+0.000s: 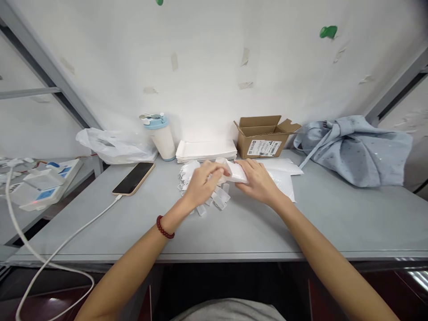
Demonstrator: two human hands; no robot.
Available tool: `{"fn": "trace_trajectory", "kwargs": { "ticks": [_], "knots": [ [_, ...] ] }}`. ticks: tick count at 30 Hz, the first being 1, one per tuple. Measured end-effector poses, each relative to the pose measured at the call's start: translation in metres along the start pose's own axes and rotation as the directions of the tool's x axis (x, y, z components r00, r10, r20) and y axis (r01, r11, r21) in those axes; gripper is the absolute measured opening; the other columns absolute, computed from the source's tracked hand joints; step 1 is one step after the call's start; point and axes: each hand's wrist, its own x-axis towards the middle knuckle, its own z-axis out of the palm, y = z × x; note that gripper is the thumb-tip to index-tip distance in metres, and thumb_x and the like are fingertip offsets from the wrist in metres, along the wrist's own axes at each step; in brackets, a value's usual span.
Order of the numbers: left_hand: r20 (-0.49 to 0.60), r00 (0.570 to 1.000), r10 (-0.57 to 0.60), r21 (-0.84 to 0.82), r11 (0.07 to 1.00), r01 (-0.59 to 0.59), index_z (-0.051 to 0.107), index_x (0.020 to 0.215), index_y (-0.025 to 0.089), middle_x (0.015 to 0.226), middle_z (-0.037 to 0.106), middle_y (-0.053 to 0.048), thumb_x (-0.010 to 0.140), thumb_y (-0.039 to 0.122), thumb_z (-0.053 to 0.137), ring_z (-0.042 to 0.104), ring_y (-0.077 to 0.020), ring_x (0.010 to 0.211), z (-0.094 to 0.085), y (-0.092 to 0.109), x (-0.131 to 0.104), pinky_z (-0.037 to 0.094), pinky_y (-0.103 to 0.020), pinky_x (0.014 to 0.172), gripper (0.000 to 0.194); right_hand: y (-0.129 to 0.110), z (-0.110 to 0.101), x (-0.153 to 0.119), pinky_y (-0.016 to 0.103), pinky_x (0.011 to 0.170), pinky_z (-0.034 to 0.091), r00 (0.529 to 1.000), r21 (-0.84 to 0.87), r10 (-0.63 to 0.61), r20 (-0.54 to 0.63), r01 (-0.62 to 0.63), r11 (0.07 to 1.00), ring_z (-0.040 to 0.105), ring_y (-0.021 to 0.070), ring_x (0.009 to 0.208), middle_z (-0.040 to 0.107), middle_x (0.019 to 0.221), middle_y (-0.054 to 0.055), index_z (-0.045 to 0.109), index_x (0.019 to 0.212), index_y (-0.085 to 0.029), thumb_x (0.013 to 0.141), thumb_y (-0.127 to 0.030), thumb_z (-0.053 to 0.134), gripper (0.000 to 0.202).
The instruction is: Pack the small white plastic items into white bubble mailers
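My right hand [258, 182] is wrapped around a small white box [238, 173], thumb below and fingers over the top. It is held tilted just above the desk, its end towards the left. At that end my left hand [204, 180] has its fingers curled in a pinch, at what looks like the box's flap; the fingertips partly hide it. Under and beside my left hand lie several small translucent plastic pieces [220, 196] and a bunch of white items with thin loops [187, 171]. Flat white packets [282, 178] lie behind my right hand.
A stack of flat white boxes [205, 150] stands behind my hands. An open cardboard box [264, 140], a blue cloth bag [361, 149], a tumbler [162, 138], a plastic bag [117, 147] and a charging phone [134, 178] surround it. The cable [85, 229] crosses the desk's left side.
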Motion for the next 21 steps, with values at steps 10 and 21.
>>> {"fn": "trace_trajectory", "kwargs": {
  "ticks": [10, 21],
  "knots": [
    [0.129, 0.884, -0.45, -0.278, 0.839, 0.468, 0.057, 0.059, 0.015, 0.047, 0.053, 0.002, 0.078, 0.032, 0.06, 0.041, -0.0066, 0.04, -0.007, -0.003, 0.009, 0.033, -0.02, 0.041, 0.026, -0.006, 0.0, -0.003, 0.046, 0.091, 0.039, 0.993, 0.024, -0.109, -0.051, 0.111, 0.994, 0.05, 0.0325, 0.118, 0.054, 0.132, 0.017, 0.033, 0.139, -0.018, 0.078, -0.035, 0.053, 0.067],
    [0.065, 0.952, -0.299, -0.362, 0.882, 0.301, 0.059, 0.065, 0.015, 0.064, 0.061, -0.003, 0.087, 0.032, 0.045, 0.053, -0.0112, 0.054, -0.002, -0.007, 0.008, 0.045, -0.024, 0.049, 0.031, -0.018, 0.01, -0.004, 0.043, 0.093, 0.037, 0.978, -0.332, -0.207, 0.022, 0.203, 0.921, 0.061, 0.026, 0.103, 0.066, 0.117, 0.016, 0.053, 0.124, -0.012, 0.077, 0.0, 0.038, 0.05]
  ]
}}
